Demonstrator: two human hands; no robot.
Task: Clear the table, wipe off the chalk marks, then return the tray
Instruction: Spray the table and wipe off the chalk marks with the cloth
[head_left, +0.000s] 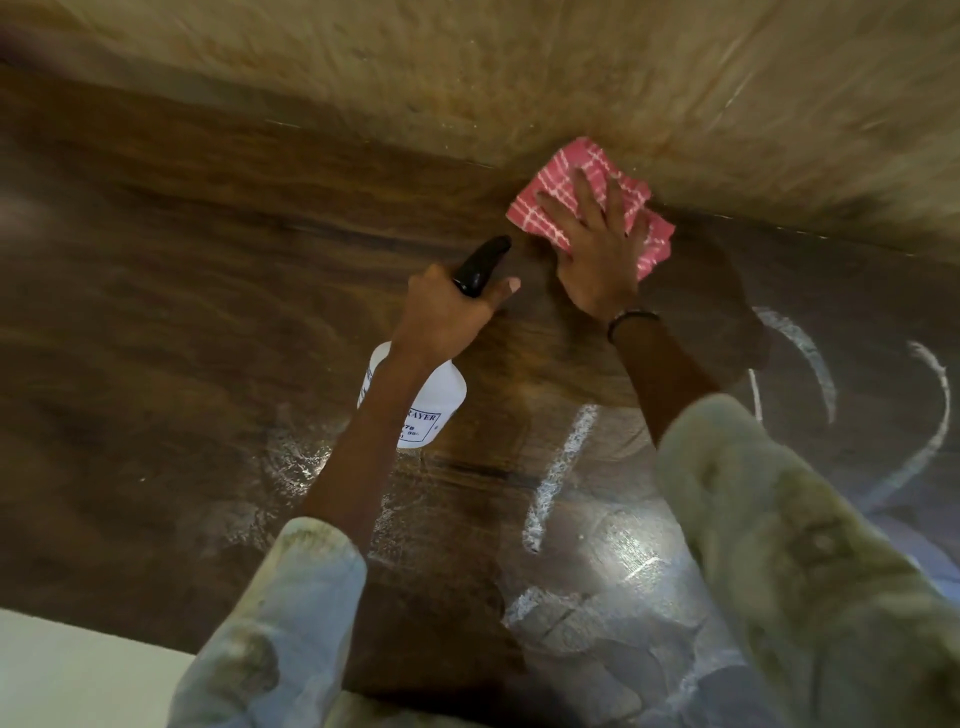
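Observation:
My right hand (592, 244) presses flat, fingers spread, on a red-and-white checked cloth (558, 179) at the far edge of the dark wooden table (208, 312). In my left hand (447, 306) is a white spray bottle (431, 405) with a black trigger head (480, 265), held above the table just left of the cloth. White chalk marks show on the wood: a straight stroke (561, 467) between my arms, curved lines (810, 364) to the right, and smeared patches (296, 462) near the front. No tray is in view.
Beyond the table's far edge lies a tan floor (571, 62). A pale surface (78, 670) shows at the bottom left below the table's near edge. Wet, glossy streaks (623, 561) cover the near part of the table.

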